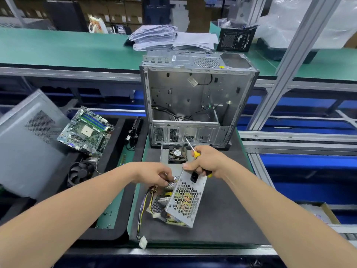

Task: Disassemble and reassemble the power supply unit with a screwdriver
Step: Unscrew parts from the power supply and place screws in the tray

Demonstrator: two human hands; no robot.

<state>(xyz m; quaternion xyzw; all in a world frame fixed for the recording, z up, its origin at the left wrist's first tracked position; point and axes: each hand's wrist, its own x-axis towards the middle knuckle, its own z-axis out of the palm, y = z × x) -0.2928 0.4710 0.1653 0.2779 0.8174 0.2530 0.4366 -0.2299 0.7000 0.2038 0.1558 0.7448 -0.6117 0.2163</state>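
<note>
Right fingers (200, 171) are wrapping tight round the yellow-and-black handle of the screwdriver (195, 154), its shaft pointing up and away to the left, toward the far case. The thumb of the right hand (206, 161) is lying just at the top edge of the power supply (185, 200). Left fingers (166, 176) are curling in narrow and pinching the upper left corner of the same unit; the exact piece pinched is hidden under them. The left hand (153, 173) is sitting just left of the right, nearly touching. The power supply is standing tilted on the dark mat (228, 213), near centre, with its holed metal face toward the camera and its insides showing at the left. Coloured wires (143, 206) are trailing off its left side, down to a white plug (143, 244) at the near edge. A small fan (177, 154) is lying flat just beyond the hands. Farther off, an open computer case (193, 97) is standing upright. To the left, a green circuit board (85, 130) is resting, with a round cooler (81, 172) nearer.
</note>
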